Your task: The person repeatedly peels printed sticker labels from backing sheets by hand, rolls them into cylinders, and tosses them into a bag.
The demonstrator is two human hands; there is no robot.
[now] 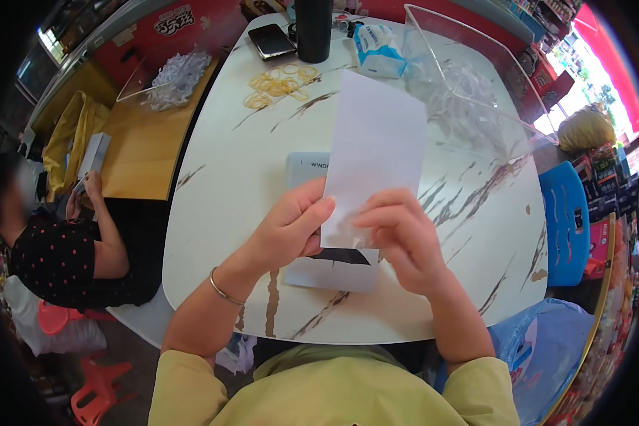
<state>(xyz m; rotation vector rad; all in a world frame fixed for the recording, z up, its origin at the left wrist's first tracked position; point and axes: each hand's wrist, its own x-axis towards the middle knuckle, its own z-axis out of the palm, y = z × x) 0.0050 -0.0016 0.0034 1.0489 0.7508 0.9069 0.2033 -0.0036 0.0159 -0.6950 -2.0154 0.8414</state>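
Note:
My left hand [295, 220] grips a plain white flat piece of paper or card [378, 135] by its lower left edge, thumb on its face. It stands tilted up over the table. My right hand [408, 238] is at its lower right edge, fingers curled and slightly blurred. Near those fingertips is a small pale, partly see-through bit, too unclear to name. Under both hands, on the table, lies a pale printed box or sheet [330, 278] with a dark umbrella picture and the letters "WIND" showing. The white piece hides its middle.
On the marbled table [220, 234] are yellow rubber bands [280, 84], a phone [272, 42], a black bottle [312, 32], a tissue pack [380, 51] and a clear bin [468, 106] of plastic bags. Another person [64, 234] sits left; a blue chair [566, 224] stands right.

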